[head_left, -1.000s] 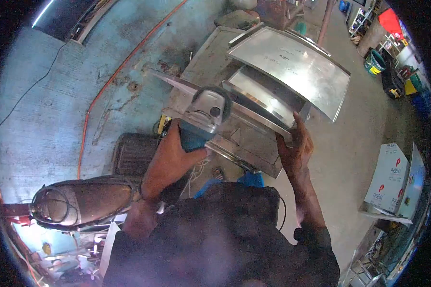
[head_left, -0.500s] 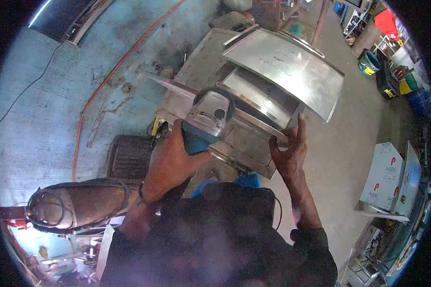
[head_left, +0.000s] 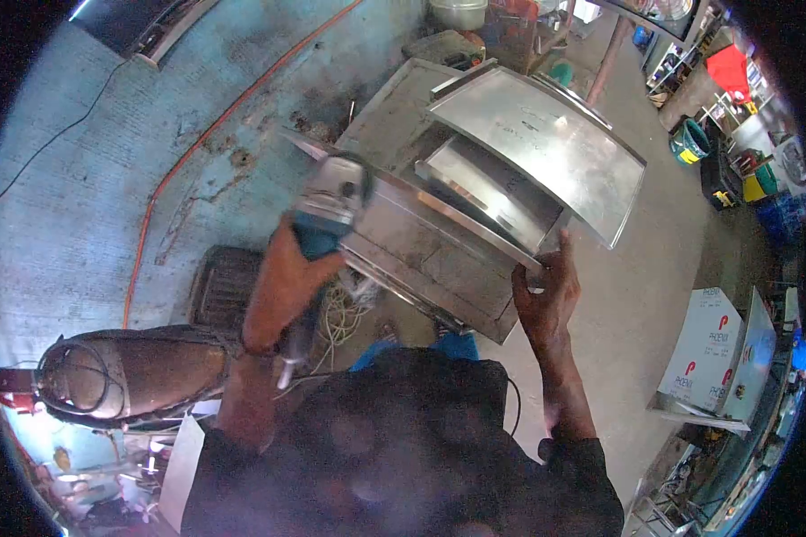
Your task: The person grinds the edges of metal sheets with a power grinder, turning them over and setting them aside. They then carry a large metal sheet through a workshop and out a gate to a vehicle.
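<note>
My left hand (head_left: 287, 273) is wrapped round the teal body of an angle grinder (head_left: 333, 195), slightly blurred, with its metal head over the left part of a long metal strip (head_left: 479, 225). The strip runs slantwise across the worktable. At its right end my right hand (head_left: 551, 295) pinches the metal between thumb and fingers, the index finger stretched along the edge. Beyond the strip lies a folded sheet-metal piece (head_left: 484, 179), partly covered by a larger shiny metal panel (head_left: 546, 134). The grinder's disc is hidden behind its head.
The metal worktable (head_left: 394, 125) stands beside a blue wall (head_left: 90, 197) with an orange hose (head_left: 201, 139). A large cylinder (head_left: 143, 371) lies at left, near a coiled pale cord (head_left: 342, 318). Film-covered sheets (head_left: 703, 349) stand at right; buckets (head_left: 690, 141) sit farther back.
My left hand has carried the grinder leftward along the strip, uncovering more of the table and the cord below. My right hand stays at the strip's right end. The view has shifted slightly.
</note>
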The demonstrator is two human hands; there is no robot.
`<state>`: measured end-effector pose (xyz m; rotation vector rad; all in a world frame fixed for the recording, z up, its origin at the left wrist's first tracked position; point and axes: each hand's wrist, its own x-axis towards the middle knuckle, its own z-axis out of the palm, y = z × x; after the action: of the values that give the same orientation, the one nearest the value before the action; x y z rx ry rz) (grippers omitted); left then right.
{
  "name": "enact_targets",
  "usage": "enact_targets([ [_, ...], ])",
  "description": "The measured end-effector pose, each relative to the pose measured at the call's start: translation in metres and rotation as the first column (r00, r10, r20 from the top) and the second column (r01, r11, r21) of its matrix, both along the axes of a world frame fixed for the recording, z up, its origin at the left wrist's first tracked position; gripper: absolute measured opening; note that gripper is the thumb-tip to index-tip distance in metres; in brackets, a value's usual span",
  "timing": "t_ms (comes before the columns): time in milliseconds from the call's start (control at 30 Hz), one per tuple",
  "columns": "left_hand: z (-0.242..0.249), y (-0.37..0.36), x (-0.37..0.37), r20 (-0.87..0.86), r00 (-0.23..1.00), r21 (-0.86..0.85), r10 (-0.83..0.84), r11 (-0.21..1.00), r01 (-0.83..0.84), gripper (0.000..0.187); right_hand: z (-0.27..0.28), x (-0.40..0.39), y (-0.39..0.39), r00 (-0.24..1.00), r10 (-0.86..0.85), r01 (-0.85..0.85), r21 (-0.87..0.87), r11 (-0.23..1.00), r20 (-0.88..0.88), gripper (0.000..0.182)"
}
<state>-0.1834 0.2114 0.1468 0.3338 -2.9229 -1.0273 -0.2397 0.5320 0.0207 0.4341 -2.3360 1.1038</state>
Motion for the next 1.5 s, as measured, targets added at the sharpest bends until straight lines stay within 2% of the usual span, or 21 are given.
enact_targets([
  [33,0.000,-0.009,0.003,-0.056,0.993,-0.063,0.107,0.992,-0.111,0.076,0.004,-0.002,0.001,1.000,-0.004,0.004,0.002,1.000,-0.004,0.088],
  [67,-0.001,-0.018,0.006,-0.118,0.971,-0.118,0.207,0.968,-0.220,0.074,0.011,-0.005,0.003,0.998,0.014,-0.001,0.196,0.981,-0.062,0.077],
  [100,-0.002,-0.027,0.010,-0.119,0.973,-0.112,0.198,0.971,-0.212,0.074,0.019,-0.008,0.005,0.993,0.040,0.006,0.385,0.923,-0.112,0.067],
  [200,-0.007,-0.057,0.028,-0.134,0.946,-0.051,0.297,0.951,-0.306,0.073,0.040,-0.011,0.007,0.981,0.057,0.053,0.540,0.840,-0.186,0.057],
  [267,-0.012,-0.067,0.038,0.002,0.941,0.158,0.339,0.929,-0.335,0.068,0.041,-0.015,0.013,0.970,0.120,0.024,0.577,0.816,-0.210,0.057],
  [333,-0.004,-0.061,0.045,0.101,0.930,0.240,0.353,0.898,-0.367,0.067,0.037,-0.020,0.020,0.957,0.178,0.002,0.617,0.787,-0.230,0.057],
  [400,-0.014,-0.063,0.052,0.201,0.912,0.315,0.357,0.858,-0.405,0.066,0.026,-0.026,0.026,0.881,0.354,-0.140,0.542,0.829,-0.314,0.053],
  [467,-0.033,-0.072,0.054,0.100,0.919,0.146,0.381,0.908,-0.392,0.065,0.024,-0.026,0.027,0.870,0.378,-0.138,0.580,0.803,-0.316,0.051],
  [500,-0.039,-0.076,0.057,0.104,0.920,0.156,0.378,0.907,-0.391,0.065,0.022,-0.028,0.025,0.851,0.374,-0.129,0.544,0.829,-0.369,0.052],
  [567,-0.026,-0.068,0.055,0.193,0.933,0.331,0.302,0.875,-0.352,0.069,0.020,-0.030,0.025,0.833,0.368,-0.122,0.511,0.851,-0.414,0.052],
  [633,-0.035,-0.073,0.055,0.204,0.924,0.253,0.324,0.894,-0.369,0.068,0.020,-0.032,0.028,0.831,0.387,-0.161,0.494,0.854,-0.399,0.051],
  [667,-0.039,-0.074,0.055,0.207,0.914,0.167,0.350,0.908,-0.385,0.067,0.021,-0.033,0.027,0.834,0.386,-0.157,0.500,0.851,-0.394,0.051],
  [733,-0.040,-0.072,0.053,0.211,0.925,0.203,0.315,0.912,-0.357,0.066,0.021,-0.036,0.024,0.817,0.371,-0.157,0.448,0.880,-0.442,0.037],
  [833,-0.020,-0.055,0.043,0.264,0.930,0.254,0.255,0.912,-0.322,0.066,0.010,-0.040,0.024,0.808,0.333,-0.167,0.352,0.921,-0.486,0.031],
  [900,-0.014,-0.046,0.037,0.312,0.924,0.275,0.220,0.910,-0.310,0.067,0.012,-0.036,0.022,0.833,0.301,-0.144,0.343,0.928,-0.465,0.032],
  [1000,-0.019,-0.040,0.032,0.217,0.964,0.276,0.155,0.937,-0.212,0.072,0.013,-0.034,0.024,0.852,0.292,-0.141,0.347,0.927,-0.435,0.035],
  [1067,-0.022,-0.036,0.030,0.207,0.963,0.187,0.171,0.960,-0.211,0.073,0.010,-0.034,0.025,0.848,0.312,-0.160,0.354,0.921,-0.428,0.037],
  [1167,-0.011,-0.028,0.024,0.255,0.958,0.250,0.129,0.948,-0.194,0.075,0.003,-0.036,0.027,0.816,0.313,-0.175,0.308,0.935,-0.487,0.035],
  [1367,0.002,-0.010,0.020,0.207,0.973,0.200,0.105,0.969,-0.147,0.073,-0.002,-0.034,0.026,0.808,0.264,-0.184,0.201,0.962,-0.527,0.026],
  [1433,0.002,-0.009,0.020,0.210,0.973,0.209,0.092,0.968,-0.136,0.073,0.006,-0.028,0.026,0.843,0.258,-0.117,0.308,0.944,-0.472,0.028],
  [1500,0.002,-0.005,0.020,0.217,0.973,0.220,0.078,0.967,-0.126,0.072,0.002,-0.028,0.025,0.843,0.226,-0.095,0.278,0.956,-0.488,0.033],
])
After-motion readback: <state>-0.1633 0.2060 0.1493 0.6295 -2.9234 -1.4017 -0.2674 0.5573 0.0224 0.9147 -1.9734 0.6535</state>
